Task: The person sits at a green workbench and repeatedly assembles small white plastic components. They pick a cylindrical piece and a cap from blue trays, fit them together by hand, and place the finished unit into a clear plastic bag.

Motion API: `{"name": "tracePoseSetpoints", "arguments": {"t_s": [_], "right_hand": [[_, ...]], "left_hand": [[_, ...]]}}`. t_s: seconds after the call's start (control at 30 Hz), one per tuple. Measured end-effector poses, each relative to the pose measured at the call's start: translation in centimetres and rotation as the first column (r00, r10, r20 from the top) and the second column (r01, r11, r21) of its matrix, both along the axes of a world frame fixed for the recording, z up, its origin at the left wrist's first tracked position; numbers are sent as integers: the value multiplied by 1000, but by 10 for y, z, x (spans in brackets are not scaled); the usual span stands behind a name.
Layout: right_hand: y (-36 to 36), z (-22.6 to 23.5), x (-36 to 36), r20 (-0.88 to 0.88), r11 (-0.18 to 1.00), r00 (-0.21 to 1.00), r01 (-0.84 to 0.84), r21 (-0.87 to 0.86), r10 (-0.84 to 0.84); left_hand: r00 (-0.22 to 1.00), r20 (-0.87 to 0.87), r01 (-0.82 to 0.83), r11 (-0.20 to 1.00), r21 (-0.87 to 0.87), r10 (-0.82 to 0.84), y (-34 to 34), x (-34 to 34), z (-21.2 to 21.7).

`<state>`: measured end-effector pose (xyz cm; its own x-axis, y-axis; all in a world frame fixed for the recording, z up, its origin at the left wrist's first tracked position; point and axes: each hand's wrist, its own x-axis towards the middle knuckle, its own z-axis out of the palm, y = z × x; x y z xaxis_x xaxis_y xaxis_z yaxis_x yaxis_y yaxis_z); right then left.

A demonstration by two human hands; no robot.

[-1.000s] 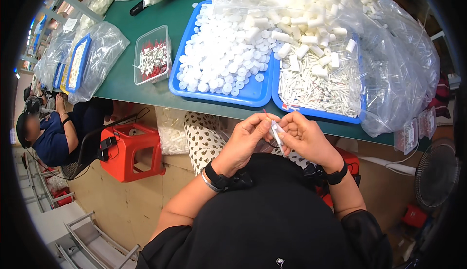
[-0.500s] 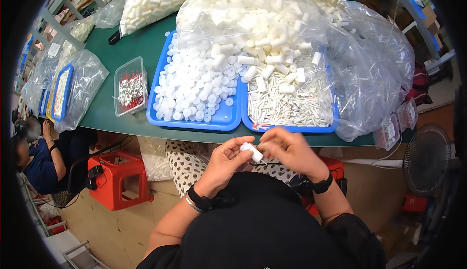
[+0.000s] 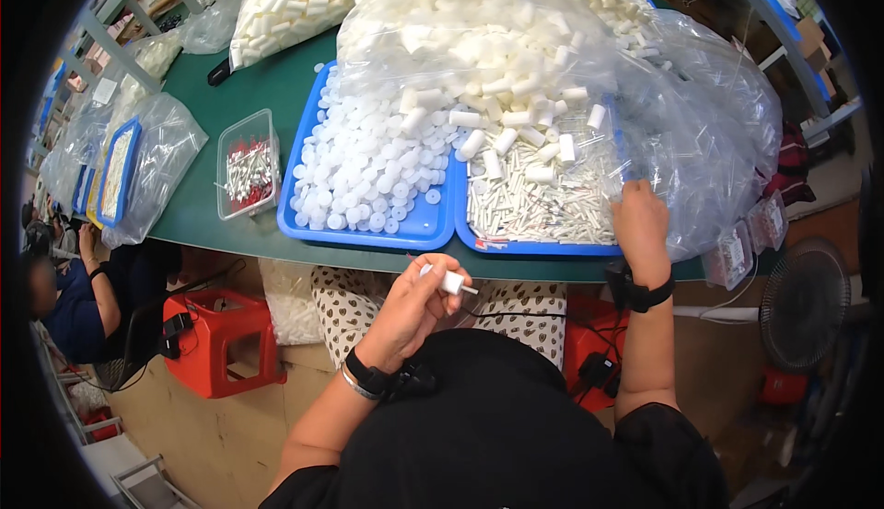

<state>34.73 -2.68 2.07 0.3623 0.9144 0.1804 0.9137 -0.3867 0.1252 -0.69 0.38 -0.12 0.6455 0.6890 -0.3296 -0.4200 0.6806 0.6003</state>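
Just off the table's front edge, my left hand (image 3: 405, 311) pinches a white foam cylinder (image 3: 451, 282) with a thin white stem sticking out of its right end. My right hand (image 3: 642, 231) reaches over the right side of the right blue tray (image 3: 525, 249), its fingers curled together beside a clear plastic bag (image 3: 704, 168). What its fingertips hold, if anything, is hidden. Thin white sticks (image 3: 543, 200) fill that tray, with several white foam cylinders (image 3: 505, 139) lying on top. White plastic discs (image 3: 368, 163) are heaped in the left blue tray (image 3: 405, 233).
A clear tub (image 3: 249, 163) of red and white pieces stands on the green table (image 3: 198, 223). Big bags of foam cylinders (image 3: 460, 25) cover the back. A red stool (image 3: 226, 343) and a seated person (image 3: 83, 306) are at left, a fan (image 3: 806, 302) at right.
My right hand has left the foam cylinder and moved right and forward to the right tray's edge. My left hand has shifted slightly left, still holding the cylinder.
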Motion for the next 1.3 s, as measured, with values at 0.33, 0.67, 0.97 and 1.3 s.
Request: {"name": "tracePoseSetpoints", "arguments": {"t_s": [0.33,0.67,0.97,1.3], "right_hand": [[-14,46,-123,-685,792,430,-477,380,588],[-25,0,-181,-808,834,239,-290,470,538],[-19,-9,-184,-629,630,222,-544,554,745],[-9,-10,-195,-662,699,283,-483,527,694]], "left_hand": [[991,87,-102,995,0,102,9,2,1],[926,-214,-182,864,469,312,-13,15,2],[992,-97,-10,812,583,82,-19,14,-4],[990,135,-38,999,19,35,-13,11,-2]]}}
